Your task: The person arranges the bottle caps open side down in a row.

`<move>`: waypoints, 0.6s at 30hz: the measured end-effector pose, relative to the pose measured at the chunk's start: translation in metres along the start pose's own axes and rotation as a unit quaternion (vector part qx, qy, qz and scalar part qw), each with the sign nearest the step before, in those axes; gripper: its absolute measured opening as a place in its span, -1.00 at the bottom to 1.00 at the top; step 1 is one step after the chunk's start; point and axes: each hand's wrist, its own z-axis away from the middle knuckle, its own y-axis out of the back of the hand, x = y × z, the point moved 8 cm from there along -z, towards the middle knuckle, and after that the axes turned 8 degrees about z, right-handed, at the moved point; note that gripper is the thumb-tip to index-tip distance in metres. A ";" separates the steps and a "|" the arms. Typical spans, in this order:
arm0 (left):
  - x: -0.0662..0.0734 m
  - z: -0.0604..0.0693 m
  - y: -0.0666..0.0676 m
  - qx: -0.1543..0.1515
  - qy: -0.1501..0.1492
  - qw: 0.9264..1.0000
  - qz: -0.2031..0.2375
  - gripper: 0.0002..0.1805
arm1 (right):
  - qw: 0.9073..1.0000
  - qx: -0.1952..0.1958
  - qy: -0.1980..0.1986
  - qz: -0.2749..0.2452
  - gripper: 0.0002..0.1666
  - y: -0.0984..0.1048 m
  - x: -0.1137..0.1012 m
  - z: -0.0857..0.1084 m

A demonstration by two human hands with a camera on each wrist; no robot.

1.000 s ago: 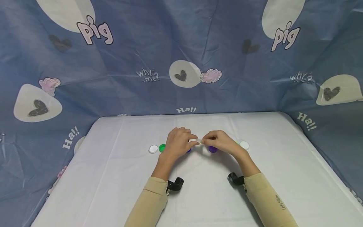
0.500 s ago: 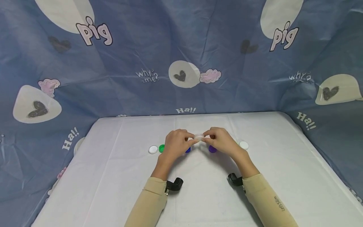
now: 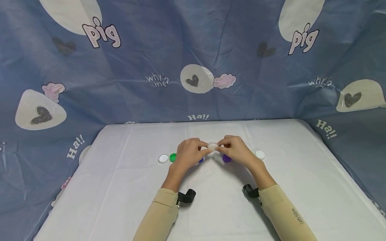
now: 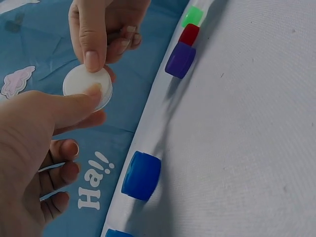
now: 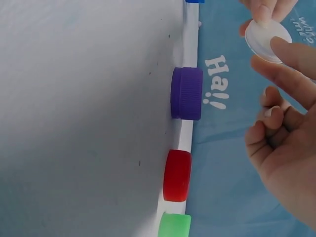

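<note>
Both hands meet above the far middle of the table, around a small white round lid (image 3: 212,146) with a clear rim. My left hand (image 3: 189,151) pinches its left edge between thumb and forefinger. On the opposite edge, thumb and forefinger of my right hand (image 3: 236,150) pinch the lid too. In the left wrist view its flat white face (image 4: 78,81) is tilted to the camera, and the other left fingers curl loosely below. Under the hands stand a blue bottle cap (image 4: 141,176) and a purple bottle cap (image 5: 187,94), neither touched.
Past the purple cap, a red cap (image 5: 177,176) and a light green cap (image 5: 175,225) line up. A white disc (image 3: 163,158) and a green cap (image 3: 173,157) lie left of the hands; another white disc (image 3: 260,154) lies at right. Behind the table hangs a blue printed cloth (image 3: 135,93).
The white lid was barely visible between the fingertips a second ago; it has been raised slightly and turned so its flat face shows. Both hands keep nearly the same place.
</note>
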 end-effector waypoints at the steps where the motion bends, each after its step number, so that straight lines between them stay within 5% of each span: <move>1: 0.000 0.000 0.000 0.000 -0.001 1.000 -0.002 -0.71 | 1.000 0.000 -0.004 -0.007 -0.84 0.000 0.000 0.000; 9: 0.011 -0.002 0.011 0.043 -0.050 0.997 -0.035 -0.61 | 0.991 -0.044 -0.074 -0.104 -0.79 0.001 0.012 0.004; 18: 0.023 0.002 0.017 0.068 -0.106 0.991 -0.035 -0.47 | 0.982 -0.075 -0.088 -0.149 -0.71 -0.003 0.017 0.004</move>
